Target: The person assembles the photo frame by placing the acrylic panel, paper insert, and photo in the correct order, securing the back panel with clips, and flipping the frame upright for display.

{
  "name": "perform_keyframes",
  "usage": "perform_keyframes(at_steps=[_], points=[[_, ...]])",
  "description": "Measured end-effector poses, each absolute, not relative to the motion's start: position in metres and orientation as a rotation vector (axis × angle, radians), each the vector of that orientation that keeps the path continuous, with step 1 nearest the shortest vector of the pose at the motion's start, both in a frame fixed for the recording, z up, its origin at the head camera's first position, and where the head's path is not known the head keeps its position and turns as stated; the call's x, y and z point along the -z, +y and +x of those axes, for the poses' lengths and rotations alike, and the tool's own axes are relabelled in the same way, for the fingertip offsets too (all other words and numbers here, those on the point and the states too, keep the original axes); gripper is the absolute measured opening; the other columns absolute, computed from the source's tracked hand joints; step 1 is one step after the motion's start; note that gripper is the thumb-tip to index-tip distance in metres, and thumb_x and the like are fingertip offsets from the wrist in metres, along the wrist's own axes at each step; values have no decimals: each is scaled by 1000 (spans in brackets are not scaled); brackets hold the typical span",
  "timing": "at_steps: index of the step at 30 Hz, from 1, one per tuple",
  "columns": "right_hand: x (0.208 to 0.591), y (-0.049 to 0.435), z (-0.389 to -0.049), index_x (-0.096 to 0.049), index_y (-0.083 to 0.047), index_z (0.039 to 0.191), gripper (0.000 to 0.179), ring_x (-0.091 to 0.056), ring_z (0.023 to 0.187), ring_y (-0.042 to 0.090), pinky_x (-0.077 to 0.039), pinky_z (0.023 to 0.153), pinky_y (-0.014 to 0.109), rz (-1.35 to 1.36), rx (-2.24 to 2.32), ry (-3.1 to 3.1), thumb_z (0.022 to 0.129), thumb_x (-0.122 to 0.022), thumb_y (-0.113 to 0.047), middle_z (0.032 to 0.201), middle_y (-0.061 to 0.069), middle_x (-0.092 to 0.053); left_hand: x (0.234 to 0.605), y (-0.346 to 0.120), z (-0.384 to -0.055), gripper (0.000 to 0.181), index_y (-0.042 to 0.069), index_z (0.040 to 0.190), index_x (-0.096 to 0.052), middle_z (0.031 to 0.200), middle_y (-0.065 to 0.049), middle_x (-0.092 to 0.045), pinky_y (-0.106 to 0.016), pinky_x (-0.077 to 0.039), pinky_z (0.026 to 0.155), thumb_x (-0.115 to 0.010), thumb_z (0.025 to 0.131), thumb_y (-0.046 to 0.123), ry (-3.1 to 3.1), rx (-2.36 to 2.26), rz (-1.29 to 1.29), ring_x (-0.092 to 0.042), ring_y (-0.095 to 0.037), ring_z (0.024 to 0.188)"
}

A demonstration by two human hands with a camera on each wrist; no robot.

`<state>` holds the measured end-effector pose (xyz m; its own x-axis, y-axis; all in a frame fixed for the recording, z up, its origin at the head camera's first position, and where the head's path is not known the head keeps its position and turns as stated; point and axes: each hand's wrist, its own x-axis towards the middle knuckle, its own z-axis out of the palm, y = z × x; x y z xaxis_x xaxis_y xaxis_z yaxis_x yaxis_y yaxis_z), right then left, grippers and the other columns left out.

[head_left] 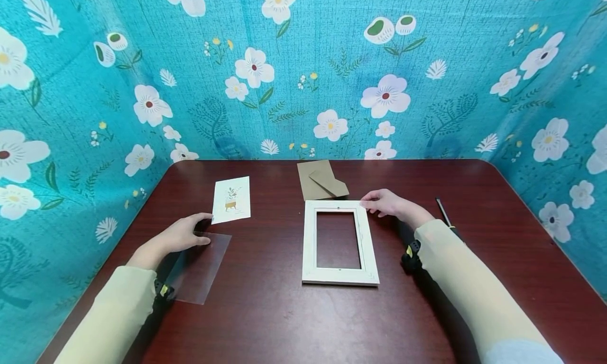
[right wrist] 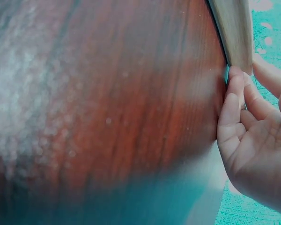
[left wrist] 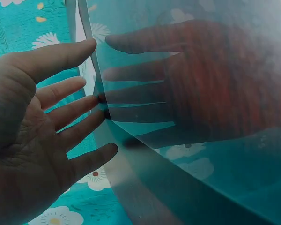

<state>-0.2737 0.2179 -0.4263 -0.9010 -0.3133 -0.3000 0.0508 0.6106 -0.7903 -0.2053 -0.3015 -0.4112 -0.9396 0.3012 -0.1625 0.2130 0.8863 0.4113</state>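
A clear plastic sheet (head_left: 206,272) lies flat at the table's left. My left hand (head_left: 182,235) is over its far end, fingers spread and fairly straight; in the left wrist view the thumb and fingertips meet the sheet (left wrist: 196,108) or the table beside it. Just beyond those fingers is a white card (head_left: 239,198) printed with a potted plant. A white picture frame (head_left: 310,248) with a see-through opening lies near the middle. My right hand (head_left: 391,203) pinches its far right corner, thumb and fingers around the edge (right wrist: 234,35) in the right wrist view.
Behind the picture frame lies a brown backing board (head_left: 310,177) with a folded stand piece. A thin dark tool (head_left: 443,211), partly hidden by the right sleeve, lies at the right. Flowered blue cloth (head_left: 294,106) surrounds the dark red wooden table (head_left: 265,322).
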Motion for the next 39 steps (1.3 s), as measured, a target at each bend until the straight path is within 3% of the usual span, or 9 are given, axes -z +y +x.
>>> perform_keyframes(at_steps=[11,20,23,33,39], points=[[425,217,-272,-57,7,123,36,-53,85,21,-49,67,31,-177,1207,2432,99,-58,-20,95,11,-60,411,-300,-202,64,-7,129,-51,127,-31,-51,-58,-42,94,-83,77,15,2888,-556,367,-50,-41,109],[424,221,-270,-63,2,114,36,-54,82,22,-48,67,31,-242,1260,2415,95,-63,-29,89,10,-60,414,-302,-200,54,-4,121,-57,109,-20,-57,-52,-48,86,-83,78,17,2930,-566,353,-53,-35,97],[425,220,-269,-62,4,116,34,-54,84,23,-48,67,31,-216,1264,2424,97,-61,-25,91,11,-60,414,-304,-196,52,-3,120,-58,108,-19,-57,-51,-49,85,-82,79,21,2944,-544,368,-54,-33,97],[429,215,-265,-61,5,119,32,-53,83,22,-47,67,30,-181,1229,2467,99,-58,-20,91,10,-60,408,-320,-177,85,-11,132,-46,130,-34,-47,-59,-44,90,-84,73,36,2863,-541,377,-47,-46,113],[429,217,-267,-61,5,118,31,-53,81,21,-47,67,30,-175,1234,2471,98,-58,-18,88,9,-60,406,-324,-173,90,-12,133,-45,132,-37,-43,-62,-41,92,-87,70,37,2861,-519,360,-43,-49,117]])
